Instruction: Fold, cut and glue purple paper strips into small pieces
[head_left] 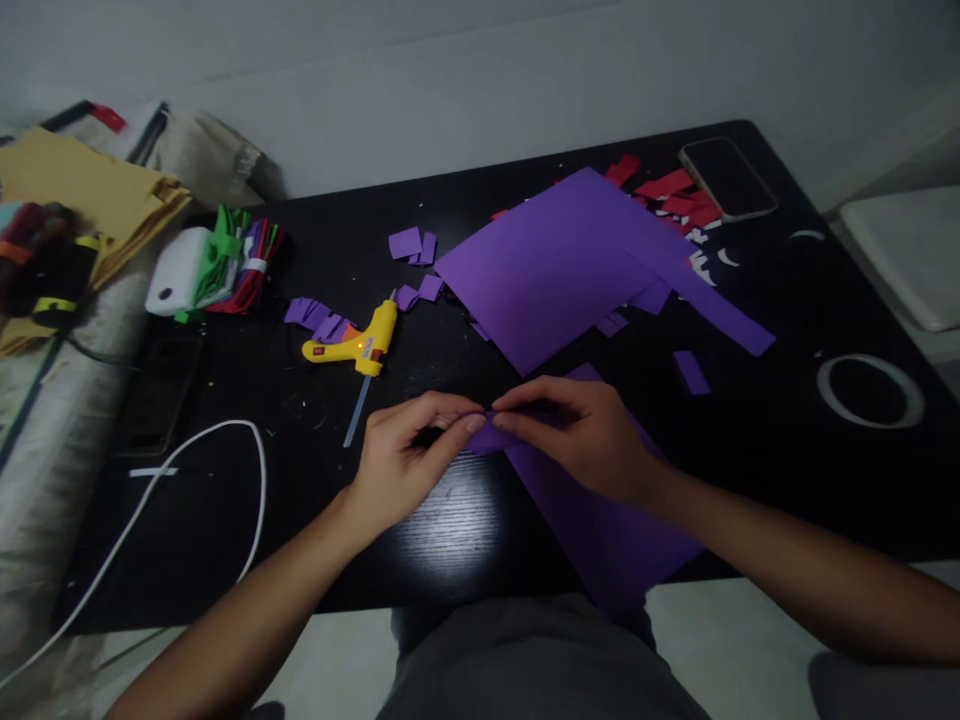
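Note:
Between both hands is a small purple paper piece (486, 437), pinched by thumbs and fingertips above the front of the black table. My left hand (412, 450) grips its left side; my right hand (581, 430) grips its right side. Part of the piece is hidden by the fingers. Beneath my right hand and forearm lies a purple sheet (600, 530), reaching over the table's front edge. A larger purple sheet (547, 265) lies just beyond the hands. To the left of it, a yellow glue gun (360, 343) rests on its side with a clear glue stick (358, 410) sticking out of its back.
Small purple pieces (406, 243) and folded purple strips (319, 318) lie near the glue gun. At the back right are red scraps (679, 200) and a phone (727, 178). A tape ring (870, 390) sits at right. A white cable (259, 470) loops at left beside bundled felt strips (225, 265).

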